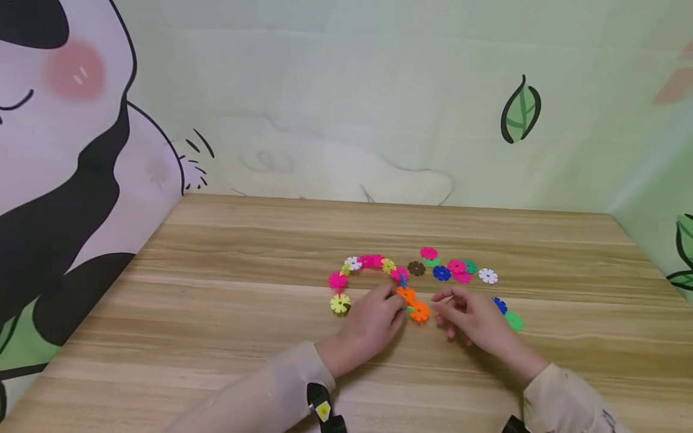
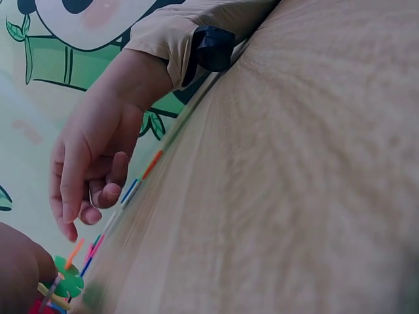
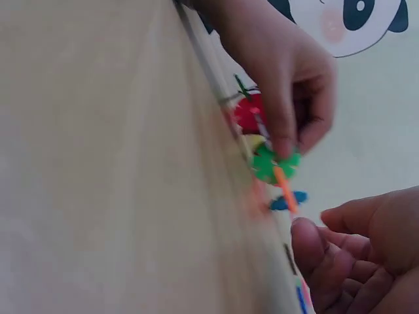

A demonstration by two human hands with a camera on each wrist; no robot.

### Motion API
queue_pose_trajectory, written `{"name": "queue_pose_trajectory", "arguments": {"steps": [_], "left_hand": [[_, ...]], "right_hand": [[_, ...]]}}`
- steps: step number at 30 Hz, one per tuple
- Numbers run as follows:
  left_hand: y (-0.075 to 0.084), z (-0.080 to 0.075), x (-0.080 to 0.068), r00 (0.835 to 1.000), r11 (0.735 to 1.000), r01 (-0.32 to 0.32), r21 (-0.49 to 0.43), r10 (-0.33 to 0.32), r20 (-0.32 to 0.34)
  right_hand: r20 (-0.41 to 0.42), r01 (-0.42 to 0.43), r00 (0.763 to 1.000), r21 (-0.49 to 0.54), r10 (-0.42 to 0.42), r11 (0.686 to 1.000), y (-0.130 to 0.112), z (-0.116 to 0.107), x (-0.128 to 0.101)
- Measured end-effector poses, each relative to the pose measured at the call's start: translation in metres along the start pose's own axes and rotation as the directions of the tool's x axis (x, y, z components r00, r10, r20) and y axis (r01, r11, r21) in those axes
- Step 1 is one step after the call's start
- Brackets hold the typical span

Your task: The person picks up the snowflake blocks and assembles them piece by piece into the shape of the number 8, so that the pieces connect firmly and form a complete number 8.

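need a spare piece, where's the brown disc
In the head view, the brown disc lies loose mid-table, between the chain's pink end and a blue disc.

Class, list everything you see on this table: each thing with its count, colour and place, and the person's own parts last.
Joined disc chain: one arc; pink, white, yellow, orange discs; table centre, running to the left hand.
Loose discs: about ten; pink, green, blue, brown, white; right of the chain.
Yellow disc: one, at the arc's left end.
Table: one, light wood.
Backdrop: panda and leaf print, behind and at the sides.
Left hand: pinches the orange discs.
Right hand: fingers loosely curled, beside the orange discs.
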State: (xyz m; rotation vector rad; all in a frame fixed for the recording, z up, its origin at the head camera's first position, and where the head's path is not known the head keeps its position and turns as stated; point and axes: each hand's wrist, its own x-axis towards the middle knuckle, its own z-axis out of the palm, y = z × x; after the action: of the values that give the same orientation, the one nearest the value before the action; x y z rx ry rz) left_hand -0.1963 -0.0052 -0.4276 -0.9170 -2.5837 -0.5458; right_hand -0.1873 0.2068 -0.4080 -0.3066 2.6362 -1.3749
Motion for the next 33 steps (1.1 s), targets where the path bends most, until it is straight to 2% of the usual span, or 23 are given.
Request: {"name": "queue_pose_trajectory", "arguments": {"steps": [5,9,15,18,22,26,33], "left_hand": [[-0.001,-0.002,0.001,1.000,0.998,-0.007,0.066,0.007,-0.002],[-0.004,-0.001,0.002,0.998,0.990,-0.057,0.132,0.060,-0.020],[-0.004,0.001,0.007,0.987,0.975,-0.145,0.170,0.154,-0.040],[-0.002,0.001,0.011,0.983,0.969,-0.179,0.171,0.184,-0.019],[0.000,0.000,0.015,0.982,0.964,-0.191,0.187,0.186,0.040],[0.000,0.001,0.019,0.983,0.966,-0.173,0.191,0.159,0.090],[-0.004,0.005,0.019,0.986,0.979,-0.142,0.148,0.126,0.111]], "right_hand": [[-0.029,0.052,0.998,-0.157,-0.058,0.986,-0.002,-0.014,-0.002],[-0.014,0.075,0.997,-0.268,-0.082,0.961,-0.003,-0.027,-0.004],[0.023,0.052,0.999,-0.437,-0.047,0.898,-0.002,-0.043,-0.005],[0.047,0.028,0.999,-0.494,-0.006,0.869,0.001,-0.048,-0.006],[0.062,0.016,0.998,-0.531,0.020,0.847,0.004,-0.050,-0.007],[0.054,0.011,0.998,-0.540,0.022,0.842,0.004,-0.047,-0.007],[0.041,-0.025,0.998,-0.537,0.056,0.843,0.003,-0.044,-0.008]]}}
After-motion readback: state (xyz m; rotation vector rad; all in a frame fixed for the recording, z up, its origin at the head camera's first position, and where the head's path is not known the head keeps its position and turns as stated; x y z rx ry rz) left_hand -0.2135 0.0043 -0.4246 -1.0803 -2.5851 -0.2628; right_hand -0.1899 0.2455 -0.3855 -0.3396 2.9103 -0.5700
